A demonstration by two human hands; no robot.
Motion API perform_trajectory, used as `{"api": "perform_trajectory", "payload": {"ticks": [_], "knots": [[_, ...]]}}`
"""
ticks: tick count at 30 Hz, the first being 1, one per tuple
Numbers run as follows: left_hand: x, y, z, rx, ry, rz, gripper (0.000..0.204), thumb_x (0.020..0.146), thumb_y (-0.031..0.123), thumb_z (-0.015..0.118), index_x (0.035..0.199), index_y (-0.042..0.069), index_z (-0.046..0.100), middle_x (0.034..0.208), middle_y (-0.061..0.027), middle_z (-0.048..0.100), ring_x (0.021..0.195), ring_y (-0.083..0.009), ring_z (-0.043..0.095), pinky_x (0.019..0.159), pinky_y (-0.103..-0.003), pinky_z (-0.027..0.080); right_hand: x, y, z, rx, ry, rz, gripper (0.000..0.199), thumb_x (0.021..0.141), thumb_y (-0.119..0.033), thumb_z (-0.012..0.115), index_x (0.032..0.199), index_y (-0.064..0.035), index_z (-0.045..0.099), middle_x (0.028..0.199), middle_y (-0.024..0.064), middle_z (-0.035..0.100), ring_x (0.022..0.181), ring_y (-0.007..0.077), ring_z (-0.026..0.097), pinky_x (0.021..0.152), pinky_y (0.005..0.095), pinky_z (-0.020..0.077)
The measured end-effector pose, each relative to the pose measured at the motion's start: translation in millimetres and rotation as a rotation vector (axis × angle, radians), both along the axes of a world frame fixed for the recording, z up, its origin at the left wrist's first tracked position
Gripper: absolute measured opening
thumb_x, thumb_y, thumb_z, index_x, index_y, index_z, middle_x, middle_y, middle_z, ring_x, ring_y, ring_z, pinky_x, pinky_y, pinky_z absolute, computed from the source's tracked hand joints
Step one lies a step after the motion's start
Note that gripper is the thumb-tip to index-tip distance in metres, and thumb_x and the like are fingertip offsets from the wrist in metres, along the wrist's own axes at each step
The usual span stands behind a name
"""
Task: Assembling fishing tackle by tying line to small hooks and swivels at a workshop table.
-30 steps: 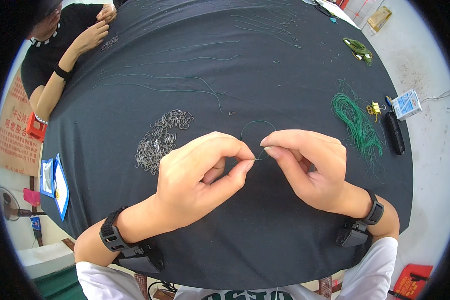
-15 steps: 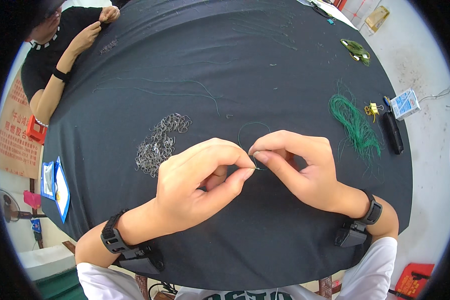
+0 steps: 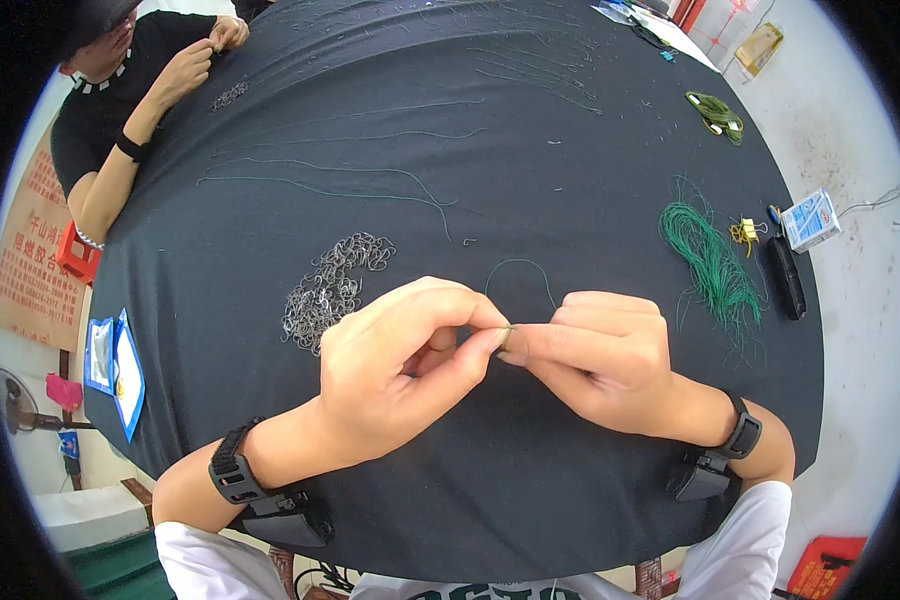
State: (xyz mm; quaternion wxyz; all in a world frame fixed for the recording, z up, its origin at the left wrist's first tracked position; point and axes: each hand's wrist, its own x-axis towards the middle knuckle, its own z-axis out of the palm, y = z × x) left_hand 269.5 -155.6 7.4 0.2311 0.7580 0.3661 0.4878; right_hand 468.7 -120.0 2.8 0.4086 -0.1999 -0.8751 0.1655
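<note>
Thumb and forefinger of my left hand (image 3: pixel 400 375) are closed in a pinch on a thin green fishing line (image 3: pixel 519 261). My right hand (image 3: pixel 610 355) is also closed, its fingertips touching those of the left where the line passes between them. A loop of that line arches up beyond the hands. Whether a hook is inside the pinch is hidden by the fingers. Just beyond my left hand lies a heap of small metal fishing hooks (image 3: pixel 320 300).
At right lie a bundle of green line (image 3: pixel 708 250), a yellow binder clip (image 3: pixel 746 232), a black case (image 3: pixel 786 275) and a small box (image 3: pixel 810 220). Cut lines (image 3: pixel 370 190) stretch across the black cloth. Blue-white packets (image 3: pixel 126 375) sit at left. Another person's hands (image 3: pixel 205 55) work far left.
My right hand has turned and come down-left, so its fingertips now meet my left ones. The line loop has shifted slightly. My left hand has barely moved.
</note>
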Motion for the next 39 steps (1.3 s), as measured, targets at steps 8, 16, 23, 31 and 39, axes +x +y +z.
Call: {"api": "perform_trajectory", "payload": {"ticks": [8,16,23,31,39], "knots": [[3.2,-0.1,0.6,0.102,0.031,0.057,0.015,0.074,-0.008,0.067,0.087,0.000,0.063,0.083,-0.0064,0.064,0.055,-0.0041,0.048,0.046,-0.018,0.036,-2.6,-6.2,2.0,0.191,-0.055,-0.013,0.021,0.062,-0.003,0.076,0.082,-0.0014,0.069,0.054,0.0003,0.044,0.042,0.0121,0.040,0.038,0.0267,0.0287],[5.5,2.3,1.0,0.161,0.077,0.077,0.017,0.073,-0.010,0.066,0.086,-0.002,0.060,0.076,-0.0087,0.062,0.056,-0.0137,0.056,0.048,-0.024,0.044,-4.6,-14.9,8.4,0.273,-0.060,-0.002,0.022,0.059,-0.002,0.076,0.080,-0.0028,0.068,0.053,-0.0018,0.039,0.042,0.0113,0.039,0.038,0.0254,0.0285],[4.5,2.6,1.6,0.152,0.125,-0.003,0.019,0.071,-0.010,0.066,0.087,-0.002,0.059,0.076,-0.0110,0.061,0.063,-0.0215,0.061,0.054,-0.029,0.049,-0.4,-10.4,17.1,0.204,-0.001,-0.067,0.021,0.063,0.003,0.073,0.082,-0.0026,0.068,0.053,0.0005,0.046,0.041,0.0123,0.041,0.038,0.0262,0.0290],[4.1,2.0,0.1,0.130,0.118,-0.068,0.020,0.070,-0.010,0.067,0.087,-0.002,0.059,0.077,-0.0110,0.062,0.065,-0.0220,0.063,0.056,-0.029,0.051,2.7,-1.4,12.2,0.052,0.076,-0.128,0.017,0.071,0.006,0.070,0.087,-0.0014,0.069,0.064,0.0048,0.062,0.043,0.0102,0.043,0.041,0.0242,0.0310],[4.8,1.6,2.6,0.113,0.073,-0.102,0.019,0.070,-0.010,0.066,0.086,-0.003,0.060,0.078,-0.0103,0.063,0.062,-0.0197,0.062,0.053,-0.027,0.050,4.9,2.8,11.9,-0.059,0.033,-0.130,0.015,0.075,-0.002,0.070,0.089,-0.0047,0.068,0.074,0.0072,0.067,0.050,0.0166,0.055,0.044,0.0268,0.0403]]}}
